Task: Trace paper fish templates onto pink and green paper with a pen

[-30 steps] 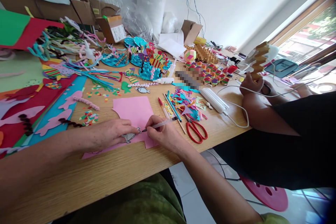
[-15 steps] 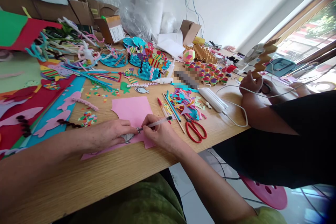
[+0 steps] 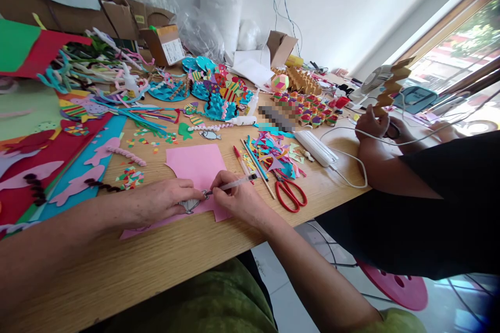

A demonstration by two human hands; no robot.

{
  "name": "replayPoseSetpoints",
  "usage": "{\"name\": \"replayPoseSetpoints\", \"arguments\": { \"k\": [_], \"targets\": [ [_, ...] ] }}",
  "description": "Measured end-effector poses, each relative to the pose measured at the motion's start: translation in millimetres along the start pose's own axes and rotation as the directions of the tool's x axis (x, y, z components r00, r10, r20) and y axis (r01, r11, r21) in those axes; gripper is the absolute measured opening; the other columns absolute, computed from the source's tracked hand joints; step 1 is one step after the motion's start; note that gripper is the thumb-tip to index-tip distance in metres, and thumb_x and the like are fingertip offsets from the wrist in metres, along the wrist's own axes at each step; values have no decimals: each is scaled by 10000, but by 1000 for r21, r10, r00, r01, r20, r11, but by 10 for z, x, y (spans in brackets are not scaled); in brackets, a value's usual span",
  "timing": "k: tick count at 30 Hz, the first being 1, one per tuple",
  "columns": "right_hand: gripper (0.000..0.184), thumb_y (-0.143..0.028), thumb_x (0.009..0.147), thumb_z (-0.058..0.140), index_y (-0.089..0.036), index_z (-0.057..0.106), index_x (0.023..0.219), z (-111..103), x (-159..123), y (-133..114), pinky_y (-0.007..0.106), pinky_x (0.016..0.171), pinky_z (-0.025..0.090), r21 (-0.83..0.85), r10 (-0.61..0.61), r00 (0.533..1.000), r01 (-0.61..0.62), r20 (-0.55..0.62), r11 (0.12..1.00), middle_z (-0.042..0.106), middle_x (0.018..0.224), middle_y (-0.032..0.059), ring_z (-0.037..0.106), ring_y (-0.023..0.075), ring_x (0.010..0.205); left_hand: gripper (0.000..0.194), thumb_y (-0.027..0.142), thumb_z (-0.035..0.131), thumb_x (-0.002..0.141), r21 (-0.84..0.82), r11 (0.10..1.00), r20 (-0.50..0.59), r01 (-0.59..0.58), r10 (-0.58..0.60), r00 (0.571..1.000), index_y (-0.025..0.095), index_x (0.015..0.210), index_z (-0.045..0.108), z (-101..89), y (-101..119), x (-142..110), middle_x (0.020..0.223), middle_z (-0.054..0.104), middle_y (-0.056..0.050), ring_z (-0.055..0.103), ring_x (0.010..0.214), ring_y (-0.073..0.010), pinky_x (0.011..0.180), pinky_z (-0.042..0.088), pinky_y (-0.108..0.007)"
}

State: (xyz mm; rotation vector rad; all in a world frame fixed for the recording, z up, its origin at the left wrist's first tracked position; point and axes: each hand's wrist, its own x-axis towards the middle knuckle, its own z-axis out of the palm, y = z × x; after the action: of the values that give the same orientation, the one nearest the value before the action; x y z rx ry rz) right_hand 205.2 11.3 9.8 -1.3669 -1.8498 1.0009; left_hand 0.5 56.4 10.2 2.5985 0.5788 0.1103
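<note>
My right hand [image 3: 238,199] is closed around a clear-barrelled pen [image 3: 239,182], its tip at the tail end of a grey-and-white paper fish cutout [image 3: 190,205]. The cutout lies on a pink sheet of paper [image 3: 197,164] with an irregularly cut edge. My left hand [image 3: 164,199] lies over the cutout and the sheet, fingers stretched out and pressing down, and hides part of both. To the right of my right hand are a pair of red-handled scissors [image 3: 290,195], a red pen [image 3: 237,153] and thin sticks. Another small paper fish [image 3: 210,135] rests just beyond the pink sheet.
Colourful paper scraps [image 3: 273,153] and a white power strip [image 3: 316,148] with its cable lie to the right. Pink fish cutouts [image 3: 80,184] are on the left. Glue bottles [image 3: 244,120] and blue crafts stand behind. A co-worker's hands [image 3: 373,124] hold scissors and folded brown card.
The view has shifted very slightly. Both my hands, the pen and the paper keep nearly the same places.
</note>
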Motion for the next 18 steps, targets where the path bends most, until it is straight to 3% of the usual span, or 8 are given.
{"name": "replayPoseSetpoints", "arguments": {
  "k": [18],
  "targets": [
    [116,-90,729,469,-193,502,686,-39,-98,8,195,514,328,-36,-48,999,48,-4,998,503,615,-44,453,91,558,329,99,424,849,-11,1000,10,-6,7,1000,201,1093,619,8,-7,0,901,624,-34,608,796,-147,694,451,-204]
  ]
}}
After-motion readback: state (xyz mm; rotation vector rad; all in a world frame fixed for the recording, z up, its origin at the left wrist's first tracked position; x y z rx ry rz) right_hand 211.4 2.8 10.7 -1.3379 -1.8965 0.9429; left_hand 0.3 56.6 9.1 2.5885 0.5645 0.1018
